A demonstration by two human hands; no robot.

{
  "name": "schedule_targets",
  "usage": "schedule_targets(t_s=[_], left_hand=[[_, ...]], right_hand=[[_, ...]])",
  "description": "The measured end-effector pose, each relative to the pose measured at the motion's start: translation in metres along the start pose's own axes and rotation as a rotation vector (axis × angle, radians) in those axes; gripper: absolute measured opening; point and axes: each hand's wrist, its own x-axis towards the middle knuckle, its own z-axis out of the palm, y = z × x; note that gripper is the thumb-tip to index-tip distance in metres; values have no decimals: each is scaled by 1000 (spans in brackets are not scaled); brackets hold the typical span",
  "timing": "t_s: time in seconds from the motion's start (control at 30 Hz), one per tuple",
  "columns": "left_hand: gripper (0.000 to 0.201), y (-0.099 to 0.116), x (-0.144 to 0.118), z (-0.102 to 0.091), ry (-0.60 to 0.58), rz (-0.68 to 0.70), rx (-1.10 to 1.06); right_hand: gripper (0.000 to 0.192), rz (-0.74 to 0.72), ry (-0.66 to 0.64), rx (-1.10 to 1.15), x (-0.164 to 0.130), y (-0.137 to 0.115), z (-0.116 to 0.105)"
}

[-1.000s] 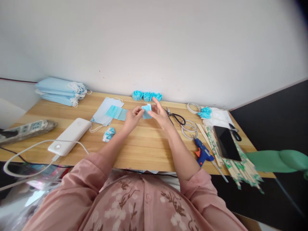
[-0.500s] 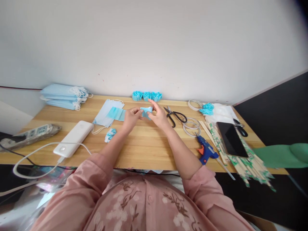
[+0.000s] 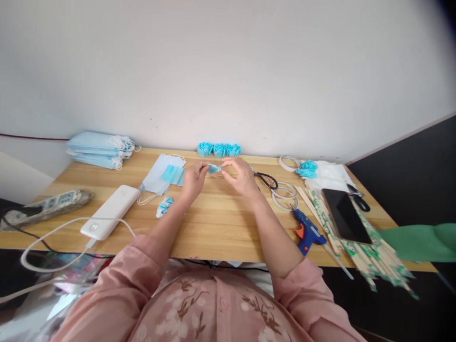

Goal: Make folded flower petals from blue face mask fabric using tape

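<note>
A small folded piece of blue mask fabric (image 3: 214,168) is held above the middle of the wooden table. My left hand (image 3: 194,180) pinches its left end between thumb and fingers. At the right end, my right hand (image 3: 242,178) has its thumb and curled forefinger around the tip, closed on it. Left of my hands, a flat blue fabric strip (image 3: 173,175) lies on a face mask (image 3: 156,173). A few small folded blue-and-white pieces (image 3: 164,207) sit nearer me. Beyond my hands stand three blue fabric flowers (image 3: 219,149) in a row.
At right lie scissors (image 3: 267,180), partly hidden by my right hand, tape rolls (image 3: 285,195), a blue glue gun (image 3: 308,232), wrapped chopsticks (image 3: 370,259) and a phone (image 3: 345,216). At left are stacked masks (image 3: 94,147), a white power bank (image 3: 110,213) and a power strip (image 3: 50,206).
The fabric piece has been turned and folded narrower between my fingers. My right hand's raised forefinger has come down and curled to the piece's end. The camera view has tilted slightly up.
</note>
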Motion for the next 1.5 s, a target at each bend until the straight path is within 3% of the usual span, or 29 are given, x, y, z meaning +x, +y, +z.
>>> schedule_targets(t_s=[0.37,0.63,0.73,0.97,1.27,1.5], left_hand=[[15,-1,-2,4,-48,26,100],[23,-6,-2,3,-100,144,367],[25,-9,-1,3,-126,195,449],[27,-10,-3,5,-148,264,473],[27,-7,-3,6,-167,211,438],[23,0,0,1,-104,48,381]], right_hand=[[13,-51,-68,-89,-2,0,6],[9,28,-171,-262,-4,3,8],[16,46,-239,-249,-5,2,10],[23,209,-400,-324,-6,-6,9],[34,362,-462,-356,-9,-5,15],[30,279,-382,-197,-8,-7,12]])
